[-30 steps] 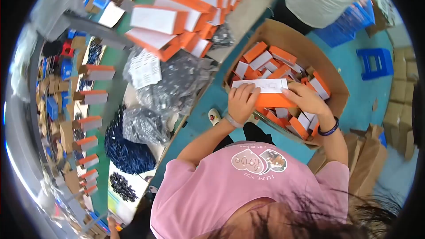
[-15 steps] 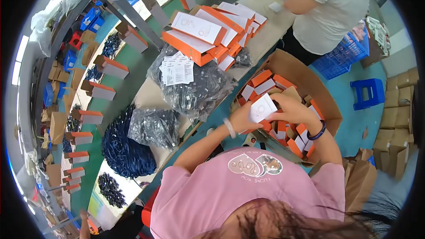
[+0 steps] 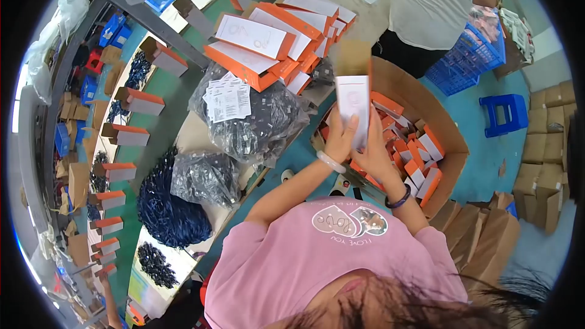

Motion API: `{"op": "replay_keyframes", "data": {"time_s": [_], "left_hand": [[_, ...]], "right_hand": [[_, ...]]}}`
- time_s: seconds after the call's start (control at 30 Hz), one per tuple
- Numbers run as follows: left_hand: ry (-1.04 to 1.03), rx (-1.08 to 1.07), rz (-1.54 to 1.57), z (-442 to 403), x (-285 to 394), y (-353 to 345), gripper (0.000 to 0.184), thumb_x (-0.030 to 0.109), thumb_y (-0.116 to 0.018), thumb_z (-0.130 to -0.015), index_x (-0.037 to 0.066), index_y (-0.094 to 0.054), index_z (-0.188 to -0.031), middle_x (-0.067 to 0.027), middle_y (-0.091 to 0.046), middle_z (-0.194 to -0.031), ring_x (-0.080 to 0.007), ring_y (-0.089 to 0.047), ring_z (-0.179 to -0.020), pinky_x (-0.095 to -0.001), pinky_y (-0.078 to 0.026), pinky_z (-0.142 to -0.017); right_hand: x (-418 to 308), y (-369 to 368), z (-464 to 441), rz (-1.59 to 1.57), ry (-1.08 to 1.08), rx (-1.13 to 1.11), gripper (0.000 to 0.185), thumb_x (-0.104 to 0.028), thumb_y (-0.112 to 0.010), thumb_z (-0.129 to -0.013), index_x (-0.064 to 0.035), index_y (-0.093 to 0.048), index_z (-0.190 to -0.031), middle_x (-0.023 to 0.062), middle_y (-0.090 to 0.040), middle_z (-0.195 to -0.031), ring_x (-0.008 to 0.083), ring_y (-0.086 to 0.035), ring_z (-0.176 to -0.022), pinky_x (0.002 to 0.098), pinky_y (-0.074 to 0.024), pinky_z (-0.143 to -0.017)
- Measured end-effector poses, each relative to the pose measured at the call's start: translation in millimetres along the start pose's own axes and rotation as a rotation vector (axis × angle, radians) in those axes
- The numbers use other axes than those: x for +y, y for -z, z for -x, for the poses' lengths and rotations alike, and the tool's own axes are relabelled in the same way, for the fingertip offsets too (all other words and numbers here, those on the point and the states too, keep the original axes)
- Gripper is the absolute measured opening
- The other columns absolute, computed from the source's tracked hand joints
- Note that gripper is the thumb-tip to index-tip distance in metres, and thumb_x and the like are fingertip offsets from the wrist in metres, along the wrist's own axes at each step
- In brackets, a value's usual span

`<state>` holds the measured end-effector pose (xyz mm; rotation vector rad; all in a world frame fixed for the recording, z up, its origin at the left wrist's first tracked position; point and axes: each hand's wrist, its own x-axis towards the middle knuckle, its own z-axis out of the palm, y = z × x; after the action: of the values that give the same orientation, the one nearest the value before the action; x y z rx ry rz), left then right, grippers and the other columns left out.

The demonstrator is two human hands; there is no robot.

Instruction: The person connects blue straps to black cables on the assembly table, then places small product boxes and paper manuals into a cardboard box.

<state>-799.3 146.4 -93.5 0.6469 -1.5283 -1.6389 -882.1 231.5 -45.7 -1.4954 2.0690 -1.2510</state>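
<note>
A white and orange carton (image 3: 353, 100) stands upright between my two hands, its brown top flap raised. My left hand (image 3: 339, 133) is closed on its left side, thumb across the white face. My right hand (image 3: 374, 151) grips the lower right side of the same carton. Behind and right of my hands, a large cardboard box (image 3: 452, 173) holds many loose orange and white cartons (image 3: 399, 140). A pile of similar cartons (image 3: 256, 35) lies on the table to the left, beside clear bags of dark items (image 3: 259, 131) with printed paper slips (image 3: 228, 99) on top.
A green conveyor (image 3: 155, 131) carries a row of open cartons (image 3: 145, 102). Dark blue cords (image 3: 164, 207) lie on the table. A co-worker in a white shirt (image 3: 432, 6) stands at the upper right near a blue basket (image 3: 466, 58) and a blue stool (image 3: 504, 114).
The carton in my hands has turned upright, showing its long white face and open flap. My hands have shifted their hold. The co-worker has turned and moved.
</note>
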Motion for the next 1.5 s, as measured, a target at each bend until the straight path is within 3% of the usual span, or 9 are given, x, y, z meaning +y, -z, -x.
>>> {"op": "replay_keyframes", "data": {"time_s": [0.17,0.37,0.47,0.67,0.77,0.83,1.0,1.1,1.5], "left_hand": [[0.071,-0.232,0.028,-16,22,16,0.063,0.037,-0.04,-0.1,0.0,-0.019,-0.147,-0.0133,-0.032,-0.146,-0.0226,-0.035,-0.132,-0.0357,-0.027,-0.11],[-0.193,-0.252,-0.46,-2,102,74,0.044,0.013,-0.063,-0.085,0.002,-0.051,-0.127,-0.0183,-0.05,-0.13,-0.0322,-0.048,-0.121,-0.0386,-0.039,-0.1],[-0.308,0.025,-0.826,12,135,129,0.032,0.006,-0.062,-0.082,0.004,-0.059,-0.113,-0.0147,-0.059,-0.115,-0.0323,-0.059,-0.098,-0.0399,-0.045,-0.087],[-0.232,0.256,-1.305,-4,137,208,0.048,0.015,-0.07,-0.075,0.006,-0.056,-0.121,-0.0137,-0.051,-0.128,-0.0349,-0.046,-0.116,-0.0455,-0.036,-0.097],[-0.167,0.127,-1.383,-4,127,219,0.057,0.02,-0.07,-0.078,0.009,-0.051,-0.13,-0.0133,-0.047,-0.136,-0.036,-0.042,-0.123,-0.0451,-0.032,-0.102],[-0.162,0.117,-1.409,-2,128,217,0.057,0.021,-0.071,-0.076,0.01,-0.052,-0.129,-0.0118,-0.047,-0.136,-0.0345,-0.042,-0.123,-0.0453,-0.031,-0.102],[-0.137,0.14,-1.4,-2,127,215,0.05,0.012,-0.069,-0.077,0.009,-0.056,-0.126,-0.0114,-0.051,-0.132,-0.0331,-0.043,-0.123,-0.043,-0.032,-0.103],[-0.167,0.138,-1.411,-1,126,214,0.051,0.01,-0.069,-0.076,0.007,-0.055,-0.125,-0.0112,-0.051,-0.132,-0.033,-0.043,-0.123,-0.0435,-0.032,-0.103],[-0.172,0.147,-1.419,-1,122,215,0.049,0.018,-0.065,-0.081,0.009,-0.054,-0.128,-0.0094,-0.052,-0.131,-0.032,-0.044,-0.122,-0.0443,-0.031,-0.102]], "right_hand": [[18,7,-39,-0.07,-0.098,-0.004,0.085,-0.014,-0.078,-0.067,0.0029,-0.03,-0.136,0.0218,-0.042,-0.131,0.0328,-0.045,-0.119,0.0409,-0.0375,-0.099],[38,25,-163,0.134,0.2,0.209,0.077,-0.026,-0.074,-0.073,0.0031,-0.036,-0.133,0.021,-0.048,-0.124,0.0293,-0.044,-0.12,0.04,-0.0352,-0.101],[31,35,-251,0.432,0.36,0.096,0.072,-0.024,-0.07,-0.07,0.0025,-0.04,-0.131,0.0243,-0.049,-0.123,0.0398,-0.043,-0.119,0.0434,-0.0351,-0.101],[105,-21,-384,0.662,0.377,-0.02,0.072,-0.027,-0.069,-0.072,-0.0028,-0.041,-0.134,0.0215,-0.05,-0.128,0.0389,-0.046,-0.119,0.0449,-0.0389,-0.1],[101,-33,-383,0.8,0.262,-0.024,0.073,-0.032,-0.068,-0.073,-0.0043,-0.041,-0.135,0.0222,-0.049,-0.129,0.0366,-0.047,-0.121,0.0445,-0.0383,-0.101],[110,-29,-376,0.834,0.606,0.191,0.054,-0.023,-0.063,-0.079,-0.004,-0.049,-0.127,0.0171,-0.057,-0.102,0.0349,-0.056,-0.09,0.0416,-0.0459,-0.079],[57,-2,-394,0.569,0.205,-0.339,0.052,-0.026,-0.06,-0.078,-0.0116,-0.049,-0.126,0.024,-0.051,-0.125,0.0402,-0.048,-0.118,0.0484,-0.0395,-0.096],[160,-43,-406,0.606,0.454,-0.227,0.058,-0.037,-0.059,-0.087,-0.0045,-0.044,-0.134,0.0173,-0.046,-0.136,0.0326,-0.045,-0.124,0.0408,-0.0383,-0.101],[185,-53,-363,0.773,0.229,-0.14,0.038,-0.023,-0.059,-0.082,-0.0099,-0.058,-0.118,0.0133,-0.057,-0.122,0.0335,-0.055,-0.111,0.0451,-0.0458,-0.09]]}}
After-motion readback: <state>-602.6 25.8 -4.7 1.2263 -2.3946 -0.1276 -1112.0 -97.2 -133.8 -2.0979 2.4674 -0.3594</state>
